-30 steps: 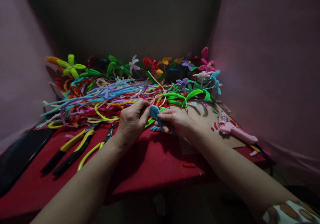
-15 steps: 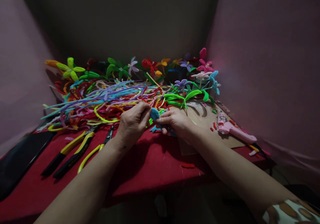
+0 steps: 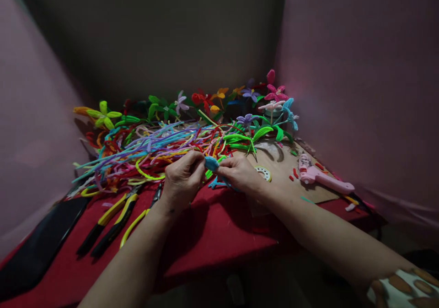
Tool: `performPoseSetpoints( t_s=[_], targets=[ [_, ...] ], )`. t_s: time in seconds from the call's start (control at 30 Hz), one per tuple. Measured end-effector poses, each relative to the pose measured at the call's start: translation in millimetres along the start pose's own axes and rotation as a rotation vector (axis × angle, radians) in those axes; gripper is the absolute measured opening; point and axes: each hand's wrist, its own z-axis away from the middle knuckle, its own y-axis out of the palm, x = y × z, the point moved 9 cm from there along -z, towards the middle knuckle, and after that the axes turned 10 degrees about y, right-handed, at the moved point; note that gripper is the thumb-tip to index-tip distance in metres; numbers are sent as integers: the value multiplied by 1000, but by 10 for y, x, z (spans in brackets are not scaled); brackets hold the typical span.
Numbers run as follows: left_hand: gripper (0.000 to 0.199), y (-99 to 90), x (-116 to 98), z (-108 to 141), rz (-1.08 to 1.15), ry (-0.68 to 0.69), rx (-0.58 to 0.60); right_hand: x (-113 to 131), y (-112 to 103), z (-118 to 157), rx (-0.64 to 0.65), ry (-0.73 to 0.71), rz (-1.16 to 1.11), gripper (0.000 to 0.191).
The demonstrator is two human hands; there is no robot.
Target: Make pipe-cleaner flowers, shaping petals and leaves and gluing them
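Observation:
Between my two hands is a small blue fuzzy petal (image 3: 211, 163), shaped from pipe cleaner. My left hand (image 3: 183, 176) pinches its left end, fingertips closed. At its right end, the thumb and fingers of my right hand (image 3: 239, 174) grip it. Just below the petal, more blue pipe-cleaner pieces (image 3: 216, 183) show beside my right hand; whether they join the petal is hidden. A heap of many-coloured pipe cleaners (image 3: 154, 145) lies right behind my hands.
Yellow-and-black pliers (image 3: 115, 221) and a second yellow-handled tool (image 3: 132, 228) lie on the red cloth (image 3: 212, 244) at left, near a black flat object (image 3: 44, 239). A pink glue gun (image 3: 322, 177) and a tape roll (image 3: 263, 174) rest on cardboard at right. Pipe-cleaner flowers (image 3: 202, 99) line the back.
The view has shifted and tilted slightly. The petal now lies flatter between my fingertips, and the tape roll by my right wrist has come more fully into sight.

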Motion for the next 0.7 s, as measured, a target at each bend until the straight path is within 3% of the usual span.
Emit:
performPoseSetpoints(
  t_s=[0.3,0.47,0.7],
  targets=[
    [6,-10,34,17,-75,37,26,174,-65,89,-143,-214,257,27],
    [7,-68,-157,8,-187,209,-26,311,-87,201,-307,-403,470,26],
    [13,-127,-427,62,-290,458,-95,396,-75,322,-418,-590,559,21]
  ],
)
